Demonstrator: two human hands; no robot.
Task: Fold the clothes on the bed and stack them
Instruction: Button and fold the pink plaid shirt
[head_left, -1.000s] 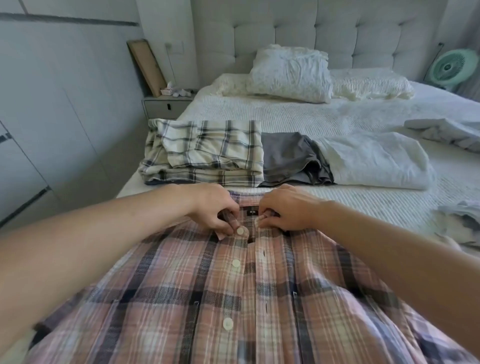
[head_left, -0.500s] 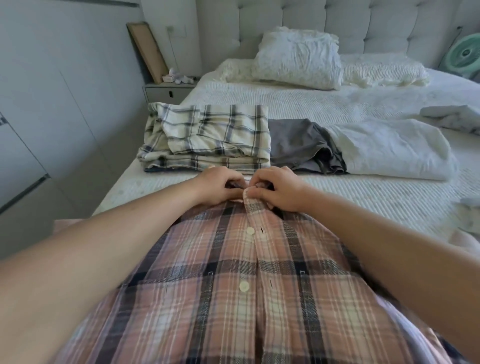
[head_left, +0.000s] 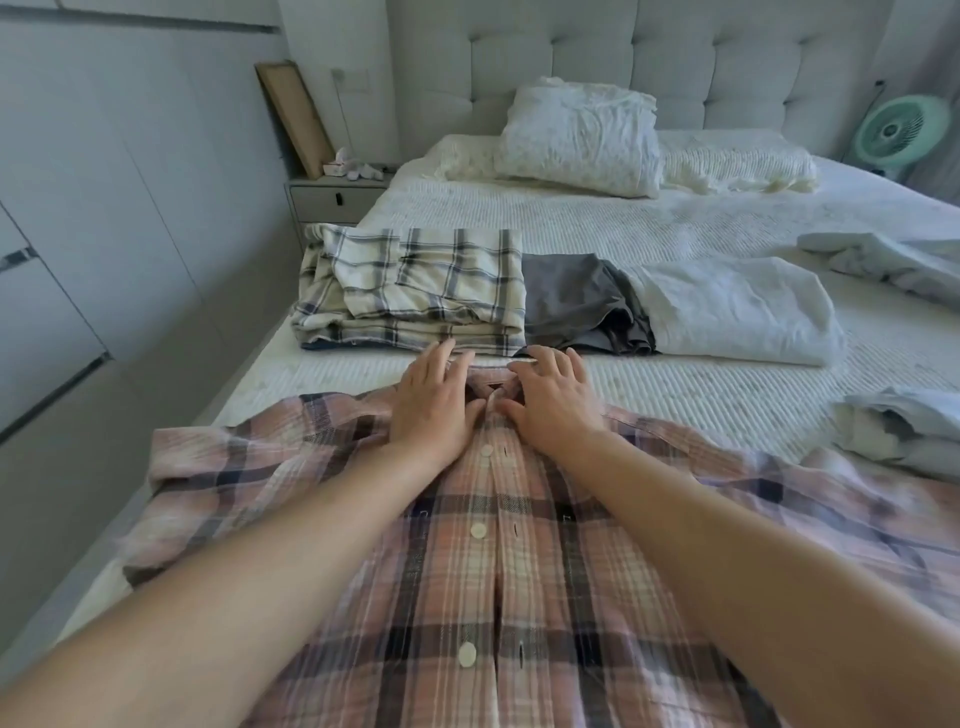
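A bed (head_left: 597, 223) covered by a white ribbed spread was seen. A pink plaid shirt (head_left: 519, 571) was spread flat on it, front up, under the fingers (head_left: 447, 364) of both hands. Just beyond the fingertips, a folded cream plaid garment (head_left: 415, 286) was laid; a grey garment (head_left: 576, 301) and a folded white garment (head_left: 727, 312) were set beside it to the right, touching. Far beyond the fingers, two pillows (head_left: 576, 137) were propped at the head. Well right of the fingers, crumpled pale blue clothes (head_left: 904, 426) were left.
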